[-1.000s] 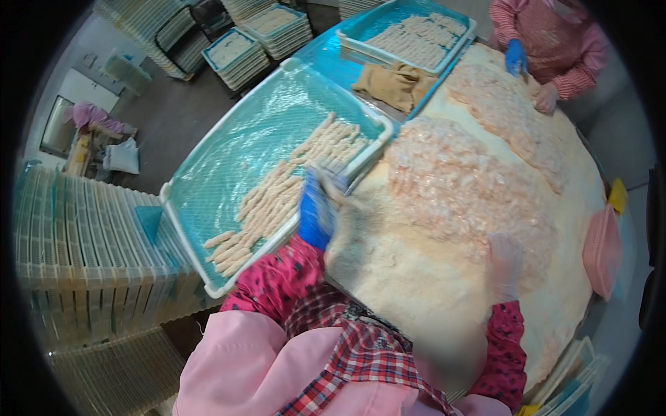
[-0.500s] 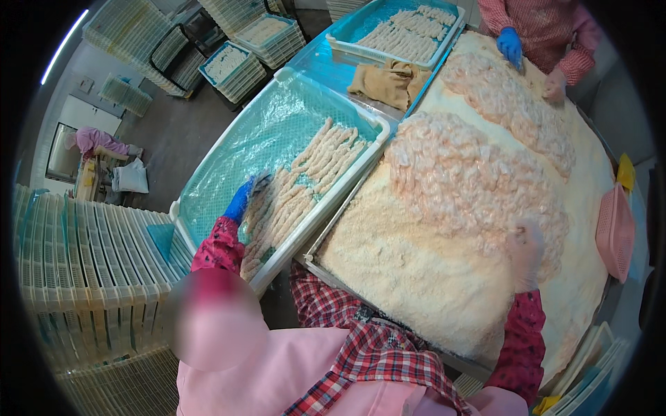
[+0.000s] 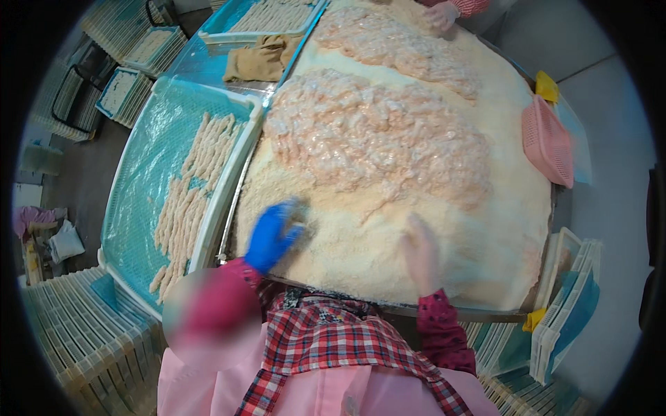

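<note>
Crumbs [image 3: 340, 253] blanket the worktable [image 3: 485, 316] (grey floor [image 3: 87, 166] leftward); left hand [image 3: 275, 236] blurred, grip unclear; right hand [image 3: 420, 255] spread.

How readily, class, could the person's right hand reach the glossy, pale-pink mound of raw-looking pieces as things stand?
Probably yes: the right hand is over the cream-coloured powdery crumbs just short of the mound, and nothing visible stands between them.
</note>
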The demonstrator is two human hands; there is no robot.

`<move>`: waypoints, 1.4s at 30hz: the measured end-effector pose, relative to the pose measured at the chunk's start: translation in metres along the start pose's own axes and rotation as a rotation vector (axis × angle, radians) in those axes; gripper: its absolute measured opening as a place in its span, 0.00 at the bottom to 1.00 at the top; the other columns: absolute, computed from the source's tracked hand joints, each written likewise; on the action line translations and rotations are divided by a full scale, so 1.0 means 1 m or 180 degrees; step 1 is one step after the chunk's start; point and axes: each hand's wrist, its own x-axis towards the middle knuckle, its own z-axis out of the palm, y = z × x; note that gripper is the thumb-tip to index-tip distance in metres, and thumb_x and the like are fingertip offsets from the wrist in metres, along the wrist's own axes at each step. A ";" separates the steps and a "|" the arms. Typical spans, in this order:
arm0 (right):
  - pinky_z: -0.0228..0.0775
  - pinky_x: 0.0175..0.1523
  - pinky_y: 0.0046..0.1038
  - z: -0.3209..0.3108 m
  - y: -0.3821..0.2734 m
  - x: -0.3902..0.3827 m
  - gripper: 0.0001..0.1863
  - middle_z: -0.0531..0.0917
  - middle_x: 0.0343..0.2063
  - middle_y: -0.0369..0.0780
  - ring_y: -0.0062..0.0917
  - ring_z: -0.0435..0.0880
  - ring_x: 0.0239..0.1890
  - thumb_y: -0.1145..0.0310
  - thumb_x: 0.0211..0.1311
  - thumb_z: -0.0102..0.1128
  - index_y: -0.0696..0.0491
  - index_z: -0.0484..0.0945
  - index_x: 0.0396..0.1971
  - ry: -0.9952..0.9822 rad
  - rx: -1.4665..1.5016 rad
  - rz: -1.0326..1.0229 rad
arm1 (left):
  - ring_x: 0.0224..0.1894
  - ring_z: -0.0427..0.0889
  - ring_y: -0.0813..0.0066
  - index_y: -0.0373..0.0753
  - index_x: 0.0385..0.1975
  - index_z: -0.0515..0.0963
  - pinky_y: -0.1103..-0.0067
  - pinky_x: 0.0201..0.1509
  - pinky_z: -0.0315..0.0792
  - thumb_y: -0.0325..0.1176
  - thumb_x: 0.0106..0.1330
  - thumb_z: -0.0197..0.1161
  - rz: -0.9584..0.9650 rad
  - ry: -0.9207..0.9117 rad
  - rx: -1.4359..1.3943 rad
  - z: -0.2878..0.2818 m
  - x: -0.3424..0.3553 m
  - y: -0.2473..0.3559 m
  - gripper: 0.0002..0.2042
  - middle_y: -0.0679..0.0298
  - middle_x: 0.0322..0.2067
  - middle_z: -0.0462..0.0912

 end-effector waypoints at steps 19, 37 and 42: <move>0.64 0.44 0.34 -0.029 -0.019 0.091 0.12 0.75 0.29 0.39 0.33 0.74 0.38 0.74 0.40 0.61 0.52 0.73 0.29 0.0126 -0.0073 -0.0885 | 0.44 0.76 0.54 0.44 0.45 0.76 0.66 0.46 0.71 0.30 0.52 0.63 0.0209 -0.0865 -0.0071 0.054 0.035 0.028 0.18 0.57 0.45 0.77; 0.61 0.53 0.39 0.055 -0.013 0.024 0.25 0.74 0.46 0.38 0.33 0.71 0.49 0.63 0.44 0.63 0.49 0.72 0.46 -0.0488 -0.0717 -0.1551 | 0.47 0.75 0.54 0.43 0.50 0.72 0.70 0.49 0.70 0.36 0.53 0.66 0.0106 -0.0652 0.0032 0.059 0.030 0.003 0.23 0.56 0.45 0.76; 0.65 0.49 0.36 0.031 -0.015 0.011 0.18 0.78 0.39 0.42 0.34 0.76 0.42 0.67 0.46 0.62 0.51 0.76 0.41 0.0281 -0.0604 -0.1234 | 0.44 0.77 0.58 0.45 0.49 0.75 0.69 0.47 0.71 0.38 0.55 0.64 0.0410 -0.0369 0.0348 0.046 0.028 0.018 0.20 0.59 0.41 0.79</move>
